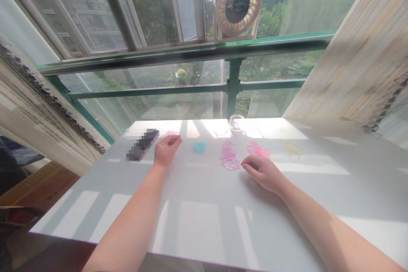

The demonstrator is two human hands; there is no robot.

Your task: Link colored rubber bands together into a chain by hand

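Note:
Small piles of thin, coloured loops that look like rubber bands lie in a row. My left hand (165,151) is closed in a pinch at the near side of the left pink pile (171,133); whatever its fingertips hold is too small to make out. My right hand (264,174) is also pinched, its fingertips beside the lower right edge of the purple pile (229,157). Any loop between those fingers cannot be made out. Just beyond the right hand is a brighter pink pile (258,148). A blue pile (199,148) sits between the hands, and a pale yellow pile (291,148) lies farther right.
A phone (143,145), partly blurred out, lies left of my left hand on the white table (191,221). A clear round container (236,123) stands at the back edge. Beyond are a green railing (234,80), a fan (239,4) and curtains (347,51) at both sides.

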